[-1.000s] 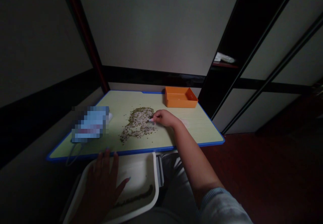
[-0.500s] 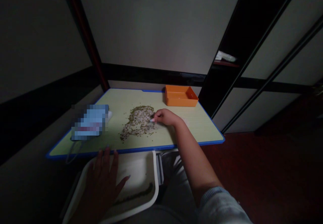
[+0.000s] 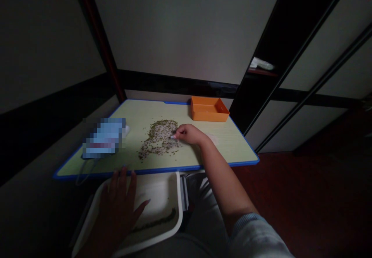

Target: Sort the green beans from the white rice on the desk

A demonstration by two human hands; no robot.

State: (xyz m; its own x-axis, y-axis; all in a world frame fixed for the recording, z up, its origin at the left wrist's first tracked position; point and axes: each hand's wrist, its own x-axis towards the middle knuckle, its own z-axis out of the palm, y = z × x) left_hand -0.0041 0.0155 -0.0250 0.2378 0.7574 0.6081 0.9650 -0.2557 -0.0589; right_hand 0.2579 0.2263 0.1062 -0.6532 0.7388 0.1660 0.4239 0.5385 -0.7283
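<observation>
A spread-out heap of small green beans mixed with pale rice-like grains lies on the light yellow tabletop. At the heap's right side, my right hand is closed in a pinch, fingertips down among the grains. Whatever sits between those fingers is too small to make out. Below the table's near edge stands a white tub with a strip of green beans along its bottom. Over the tub's left part my left hand lies with fingers spread and holds nothing; its fingertips reach the table edge.
An orange open box sits at the table's back right. On the left is a blurred-out, screen-like object with a cable. Cabinet panels rise right behind the table. The table has a blue edge band.
My right hand has shifted very slightly left at the heap's edge, still pinched. The view has moved a little. My left hand stays spread over the tub.
</observation>
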